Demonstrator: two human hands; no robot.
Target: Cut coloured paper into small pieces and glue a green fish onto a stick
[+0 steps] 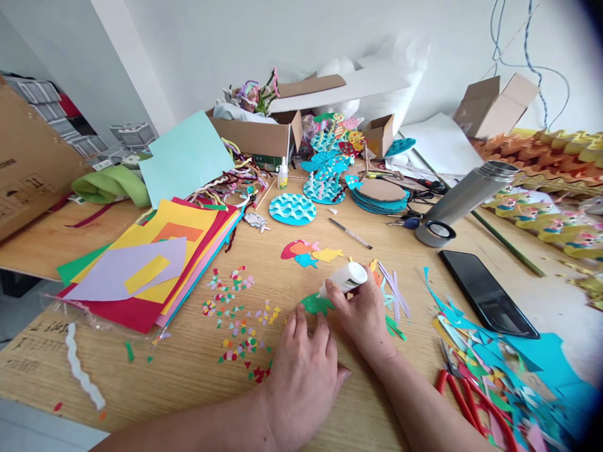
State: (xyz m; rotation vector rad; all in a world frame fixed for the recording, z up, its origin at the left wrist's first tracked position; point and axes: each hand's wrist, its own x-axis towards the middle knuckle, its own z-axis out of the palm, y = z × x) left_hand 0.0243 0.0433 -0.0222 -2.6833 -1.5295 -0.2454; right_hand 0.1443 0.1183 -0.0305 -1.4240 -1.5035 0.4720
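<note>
Closed around a white squeeze bottle, the person's right grip tips it nozzle-down over the green paper fish. Left grip is open, palm down, fingertips resting on the fish's near edge. The bottle looks light, smooth and soft-walled, a touch slippery maybe; thumb and fingers round the middle of its body should serve, with a gentle squeeze. The fish looks thin and flimsy, easily creased or shifted, so it's best pinned at the rim, clear of the nozzle.

Out from the fish across the wood-grained desk: red-handled scissors near four o'clock, half among paper scraps. Bright confetti scatters at nine, a black phone lies at three. Paper fish in several colours overlap at twelve, a pen slants at one, and coloured sheets pile up towards ten. Further off, a wavy-topped blue oval sits just shy of twelve, and a steel flask leans at two. Beyond them, an open carton stands between eleven and twelve, another box between one and two, and behind it all the pale wall, loose wires dangling at its right.
</note>
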